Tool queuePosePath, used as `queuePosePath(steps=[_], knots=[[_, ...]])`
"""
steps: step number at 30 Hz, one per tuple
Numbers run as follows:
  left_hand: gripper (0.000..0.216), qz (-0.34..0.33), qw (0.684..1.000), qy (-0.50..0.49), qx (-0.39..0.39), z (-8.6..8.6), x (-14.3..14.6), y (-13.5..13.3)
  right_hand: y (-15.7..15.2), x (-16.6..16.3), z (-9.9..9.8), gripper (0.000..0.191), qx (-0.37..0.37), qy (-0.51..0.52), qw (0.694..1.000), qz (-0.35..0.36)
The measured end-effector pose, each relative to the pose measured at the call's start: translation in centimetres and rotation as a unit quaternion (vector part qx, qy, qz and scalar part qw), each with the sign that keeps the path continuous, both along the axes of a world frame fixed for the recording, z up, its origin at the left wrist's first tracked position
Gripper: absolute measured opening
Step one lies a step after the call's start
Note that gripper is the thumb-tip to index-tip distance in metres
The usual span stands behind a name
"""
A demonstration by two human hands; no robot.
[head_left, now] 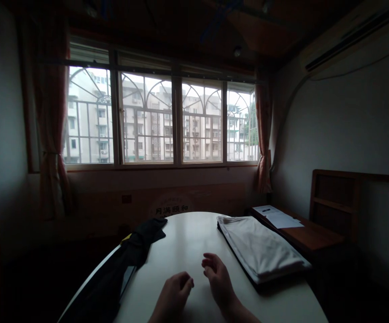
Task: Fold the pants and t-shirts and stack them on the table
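My left hand [176, 291] is above the near middle of the white round-edged table [194, 235], its fingers curled in with the thumb against them. I see nothing in it. Just to its right, my right hand [217, 276] is raised with fingers half bent and apart, holding nothing. The two hands do not touch. Right of my right hand lies a folded white cloth [258, 246] on top of a dark layer. Along the table's left side lies crumpled black cloth [130, 251], with a flat dark rectangular object [126, 280] at its inner edge.
A wooden desk [322, 235] with papers [278, 217] and a small dark item stands at the right. Beyond the table is a barred window [147, 121] between pink curtains [51, 134]. An air conditioner [349, 38] hangs at the upper right.
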State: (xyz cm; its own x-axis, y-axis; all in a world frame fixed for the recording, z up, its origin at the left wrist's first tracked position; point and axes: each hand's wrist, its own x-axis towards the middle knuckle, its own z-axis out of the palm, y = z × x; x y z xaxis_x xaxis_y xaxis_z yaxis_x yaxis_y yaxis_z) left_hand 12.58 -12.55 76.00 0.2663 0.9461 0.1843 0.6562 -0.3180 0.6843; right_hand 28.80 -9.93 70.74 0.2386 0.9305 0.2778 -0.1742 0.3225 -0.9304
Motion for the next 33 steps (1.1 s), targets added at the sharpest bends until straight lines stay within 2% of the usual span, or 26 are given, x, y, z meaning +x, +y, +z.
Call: queuePosePath(steps=[7,10,14,17,22,25,30,33], knots=[[0.027,-0.007,1.000,0.000,0.010,0.0,-0.1,0.0,-0.1,0.0,-0.1,0.041,0.004,-0.005,1.000,0.002],[0.026,0.010,0.999,0.040,0.024,0.1,-0.2,-0.1,-0.1,-0.1,-0.3,0.039,-0.001,-0.001,1.000,0.004],[0.025,0.072,0.988,0.116,0.076,0.4,-1.0,0.0,-0.3,-0.3,-0.3,0.035,-0.024,0.005,0.999,0.025],[0.035,0.135,0.971,0.175,0.092,0.9,-2.4,0.5,-0.5,-0.6,-0.1,0.034,-0.026,0.008,0.999,0.035],[0.048,0.269,0.913,0.299,0.068,2.0,-5.4,1.6,-1.0,-0.4,0.2,0.035,-0.033,0.015,0.998,0.044],[0.052,0.329,0.882,0.333,0.063,1.8,-7.2,1.9,-1.4,-0.1,0.4,0.037,-0.040,0.009,0.998,0.048],[0.050,0.360,0.875,0.323,0.011,0.4,-8.8,2.3,-1.8,0.3,0.5,0.040,-0.047,0.001,0.997,0.053],[0.044,0.354,0.881,0.312,0.022,-0.4,-8.9,2.5,-2.0,0.3,0.5,0.040,-0.046,0.000,0.997,0.057]])
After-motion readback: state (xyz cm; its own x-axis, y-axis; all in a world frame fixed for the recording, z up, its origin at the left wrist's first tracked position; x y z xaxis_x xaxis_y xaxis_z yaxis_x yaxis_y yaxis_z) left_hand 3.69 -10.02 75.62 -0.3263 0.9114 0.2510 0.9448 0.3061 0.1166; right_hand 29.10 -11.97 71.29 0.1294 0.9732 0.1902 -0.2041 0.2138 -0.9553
